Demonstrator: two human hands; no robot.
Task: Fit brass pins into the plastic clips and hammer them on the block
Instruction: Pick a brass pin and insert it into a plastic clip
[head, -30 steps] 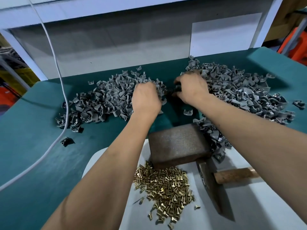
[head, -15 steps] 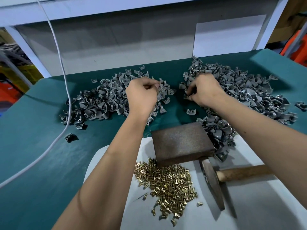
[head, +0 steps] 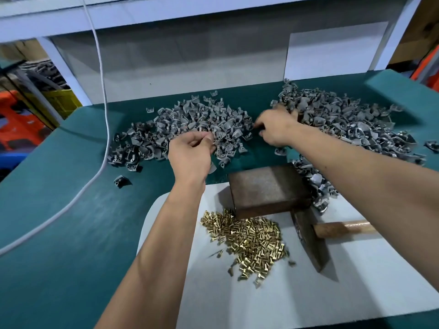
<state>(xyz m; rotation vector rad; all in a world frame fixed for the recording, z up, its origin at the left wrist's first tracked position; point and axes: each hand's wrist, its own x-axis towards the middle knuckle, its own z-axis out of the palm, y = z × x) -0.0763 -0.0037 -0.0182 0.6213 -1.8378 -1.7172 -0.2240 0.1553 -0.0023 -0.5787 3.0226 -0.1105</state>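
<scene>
- The left hand [head: 190, 155] hangs over the near edge of the left heap of grey plastic clips [head: 185, 124]; its grip is narrow, thumb and forefinger pinched together at the fingertips [head: 210, 140]. Something small seems caught in that pinch, but what it is cannot be told.
- The right hand [head: 276, 129] reaches into the gap between the two heaps, its far side touching the right heap of grey plastic clips [head: 351, 124]. Its fingers are curled downward and blurred — whether they hold a clip cannot be told.
- A few loose clips lie on the green desk [head: 59, 222] just beneath the right hand, and one stray clip [head: 121, 181] sits well to the left of the left grip.
- Nearer the person than both grips, a rusty brown metal block [head: 268, 188] stands on a white sheet [head: 237, 300], its far edge on the green surface.
- The pile of brass pins [head: 249, 241] lies on the sheet just in front of the block, touching its near face, beside the left forearm.
- A hammer [head: 311, 236] rests on the sheet under the right forearm — its dark head beside the block and pins, its wooden handle running off to the right.
- A white cable [head: 104, 138] trails down across the desk, well left of the left grip.
</scene>
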